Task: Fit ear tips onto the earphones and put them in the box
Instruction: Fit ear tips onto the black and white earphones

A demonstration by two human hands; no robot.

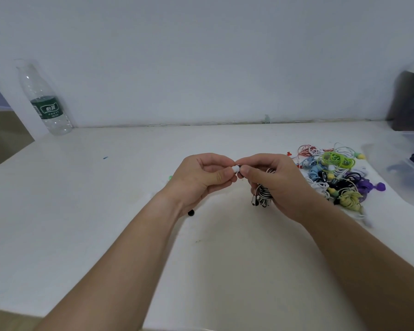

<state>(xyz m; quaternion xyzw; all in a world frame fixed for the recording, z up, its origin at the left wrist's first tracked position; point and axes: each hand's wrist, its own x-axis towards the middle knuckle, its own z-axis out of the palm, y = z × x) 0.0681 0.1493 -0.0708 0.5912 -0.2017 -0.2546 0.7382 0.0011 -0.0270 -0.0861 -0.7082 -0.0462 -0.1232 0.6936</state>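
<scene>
Two bare arms reach out over a white surface (105, 211). The hands meet in the middle, a little above it.

The left hand (201, 179) pinches a small white ear tip (236, 168) between thumb and first finger. The right hand (274, 182) pinches the dark end of an earphone (241, 172) with its thumb and first finger. The ear tip and the earphone end touch, right where the fingertips of both hands come together. I cannot tell if the tip is all the way on.

The other fingers of the right hand are curled around the earphone's cord (263, 195). The cord is black and white with stripes, wound into a bundle, and it hangs down below the palm.

Near the right hand, on its right, lies a pile of earphones (335, 174) in many colours: green, blue, purple, yellow, red and white. They are all tangled up. Just past the pile, at the right edge, sits a clear box (390, 161). It looks blurry.

A small black bit (191, 213) lies on the surface by the left wrist. It is too small to tell what it is.

Far back on the left, a clear bottle (46, 101) with a green label stands by the white wall (201, 56).
</scene>
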